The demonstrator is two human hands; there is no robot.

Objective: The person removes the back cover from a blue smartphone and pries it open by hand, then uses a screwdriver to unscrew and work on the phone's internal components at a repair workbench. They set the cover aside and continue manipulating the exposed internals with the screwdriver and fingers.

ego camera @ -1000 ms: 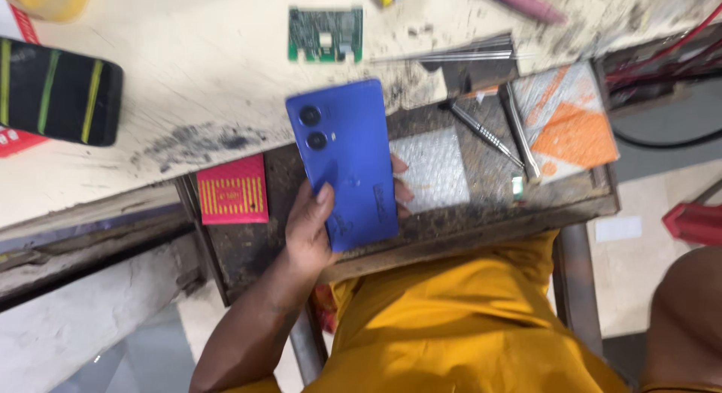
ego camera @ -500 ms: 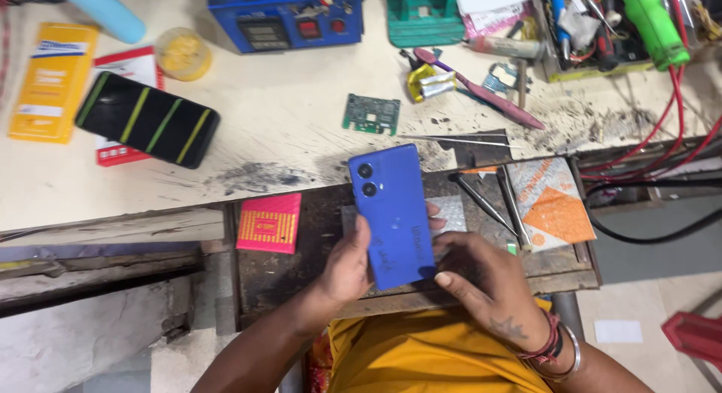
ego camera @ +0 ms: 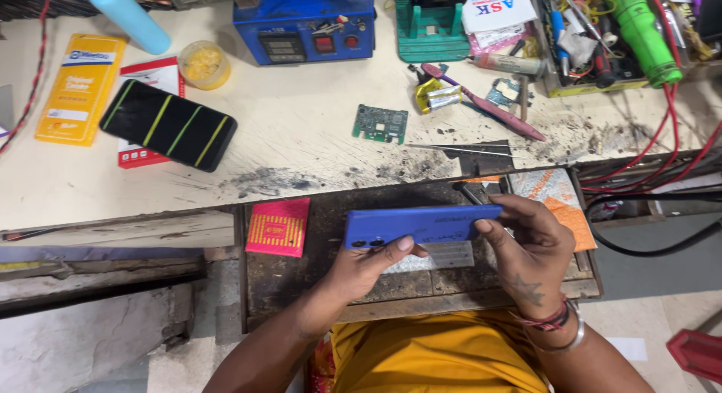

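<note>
We hold one blue phone [ego camera: 421, 225] edge-up over the dark pull-out tray [ego camera: 316, 284], our left hand [ego camera: 361, 269] clamped on its camera end with the thumb pressed along the near edge, our right hand [ego camera: 526, 246] pinching the other end. Both hands are closed on it, set apart at opposite ends.

The risks, as we judge them: the phone rests on its narrow side, so a loosened pinch could let it tip flat onto the tray or slide off the tray's front edge toward the floor. Pressing the two ends unevenly could flex the body. The tray is gritty, and dragging the phone across it could scratch the back.

Counting outward from the phone: one red patterned card [ego camera: 278, 226] just to its left on the tray; one orange-and-white packet [ego camera: 564, 205] to its right, touching our right hand. Beyond the tray, on the bench, one green circuit board [ego camera: 381, 123], one black phone with green stripes [ego camera: 168, 125] well to the left, one blue power unit [ego camera: 304, 24], one small tub of yellow paste [ego camera: 204, 63], one pale blue bottle [ego camera: 131, 17].
</note>
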